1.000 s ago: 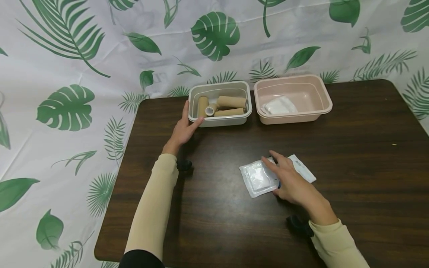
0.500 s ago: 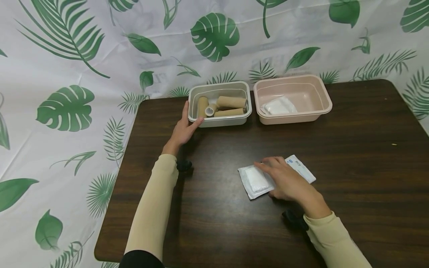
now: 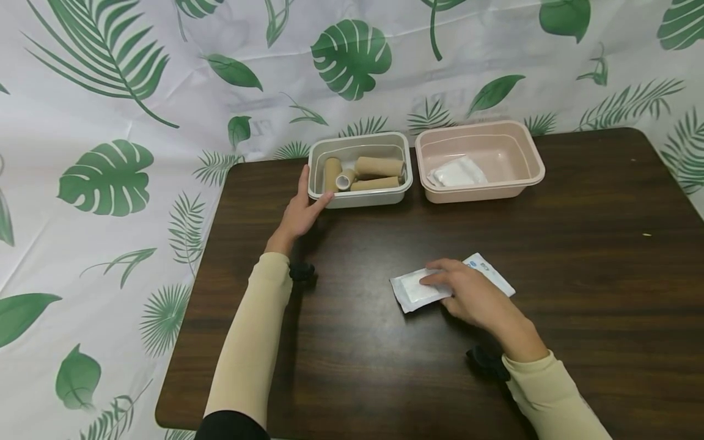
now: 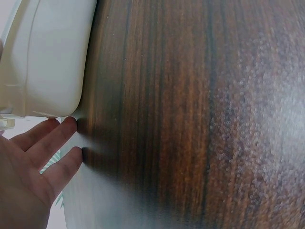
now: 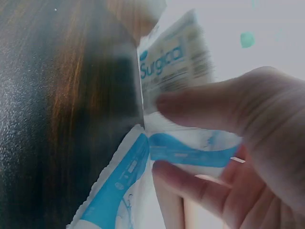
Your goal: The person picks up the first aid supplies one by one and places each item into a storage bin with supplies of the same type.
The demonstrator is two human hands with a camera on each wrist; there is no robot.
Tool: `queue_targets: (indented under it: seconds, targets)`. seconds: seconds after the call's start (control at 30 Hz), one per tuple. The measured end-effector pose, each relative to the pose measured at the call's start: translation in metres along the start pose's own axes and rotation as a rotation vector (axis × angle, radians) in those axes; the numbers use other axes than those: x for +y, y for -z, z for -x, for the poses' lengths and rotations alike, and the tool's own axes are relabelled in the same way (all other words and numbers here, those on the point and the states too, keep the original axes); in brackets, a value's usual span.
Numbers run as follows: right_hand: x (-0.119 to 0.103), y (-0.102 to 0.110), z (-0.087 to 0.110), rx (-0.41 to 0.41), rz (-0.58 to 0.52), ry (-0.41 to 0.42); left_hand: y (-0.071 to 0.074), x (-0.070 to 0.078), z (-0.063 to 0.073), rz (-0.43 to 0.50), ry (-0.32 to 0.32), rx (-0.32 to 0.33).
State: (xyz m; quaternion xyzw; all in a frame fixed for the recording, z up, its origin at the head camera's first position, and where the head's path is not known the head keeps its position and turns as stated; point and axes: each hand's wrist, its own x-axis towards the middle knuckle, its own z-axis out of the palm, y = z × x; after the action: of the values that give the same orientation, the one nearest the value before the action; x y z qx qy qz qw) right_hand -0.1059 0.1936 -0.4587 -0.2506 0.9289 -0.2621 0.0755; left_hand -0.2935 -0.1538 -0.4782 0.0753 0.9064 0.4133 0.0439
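In the head view, my left hand (image 3: pixel 299 214) touches the left end of a pale grey plastic bin (image 3: pixel 379 198), its thumb at the front corner. Several brown cardboard tubes (image 3: pixel 379 167) lie inside. The left wrist view shows the fingers (image 4: pixel 62 171) nearly straight, tips at the bin's (image 4: pixel 57 57) lower edge. My right hand (image 3: pixel 475 296) pinches a white surgical packet (image 3: pixel 411 290) between thumb and fingers, tilted up; the right wrist view reads "Surgical" on this packet (image 5: pixel 164 64). A second white packet with blue print (image 3: pixel 491 272) lies partly hidden beneath that hand.
A pink plastic bin (image 3: pixel 478 194) stands right of the grey one, with a white wrapped item (image 3: pixel 459 172) inside. Both sit along the back edge of the dark wooden table (image 3: pixel 352 342), before a leaf-patterned curtain (image 3: pixel 352 110). A small yellow scrap (image 3: pixel 646 234) lies to the right.
My right hand has come down over the packet on the left and its fingers have closed on it. The packet has tilted up. My left hand has stayed at the grey bin.
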Motion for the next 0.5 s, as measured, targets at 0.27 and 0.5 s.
queue_targets:
  seconds: [0.27, 0.5]
  targets:
    - [0.0, 0.002, 0.0, 0.163, -0.008, 0.102, 0.0, 0.0, 0.001, 0.005, 0.003, 0.001]
    - [0.001, 0.019, 0.0, 0.226, -0.025, 0.116, 0.001, 0.001, 0.001, 0.004, -0.002, -0.003]
